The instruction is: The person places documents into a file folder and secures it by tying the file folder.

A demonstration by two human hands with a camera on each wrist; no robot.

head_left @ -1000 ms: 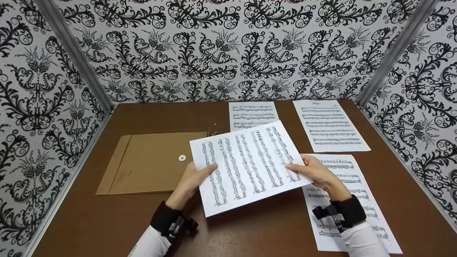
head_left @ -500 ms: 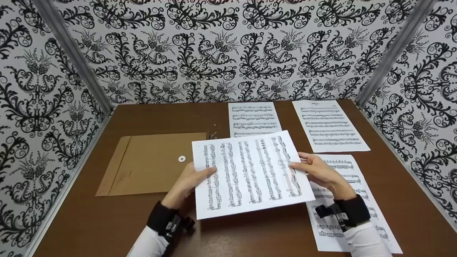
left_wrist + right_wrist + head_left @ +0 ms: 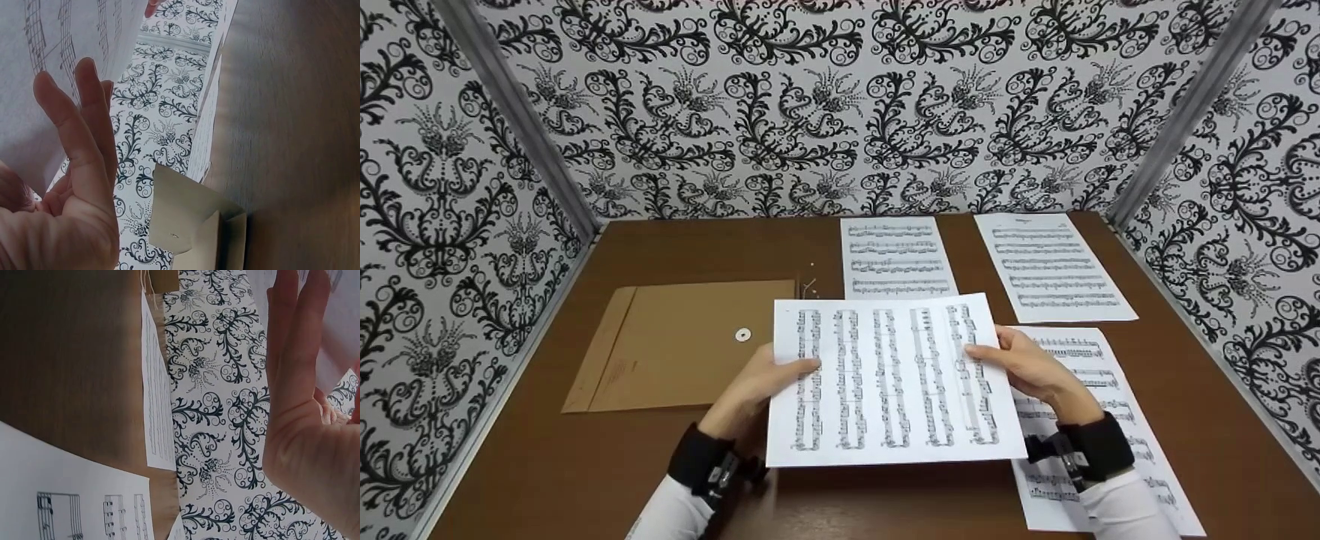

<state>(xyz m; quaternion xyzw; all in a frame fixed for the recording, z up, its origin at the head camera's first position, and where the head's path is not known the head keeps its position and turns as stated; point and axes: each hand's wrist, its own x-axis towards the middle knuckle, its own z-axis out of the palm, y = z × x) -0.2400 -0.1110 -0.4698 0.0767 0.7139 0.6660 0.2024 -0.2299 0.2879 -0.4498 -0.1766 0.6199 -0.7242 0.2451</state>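
A sheet of music [image 3: 885,390], turned sideways so its staves run up and down, is held above the table between both hands. My left hand [image 3: 757,382] grips its left edge, thumb on the printed face and fingers behind, as the left wrist view shows with fingers [image 3: 79,129] against the back of the paper. On the opposite edge my right hand [image 3: 1035,367] pinches it the same way, thumb in front. In the right wrist view the right hand's fingers [image 3: 298,343] lie behind the sheet.
A brown envelope [image 3: 682,360] with a white round disc [image 3: 743,335] lies at left; thin string [image 3: 808,286] sits by its far edge. Other music sheets lie on the table [image 3: 840,502]: one at the back middle [image 3: 894,255], one at back right [image 3: 1054,266], one under my right forearm [image 3: 1110,450].
The held sheet has swung from a slant to nearly level, its right side dropping, and has come slightly toward me. More of the back middle sheet shows. Both hands keep their grip.
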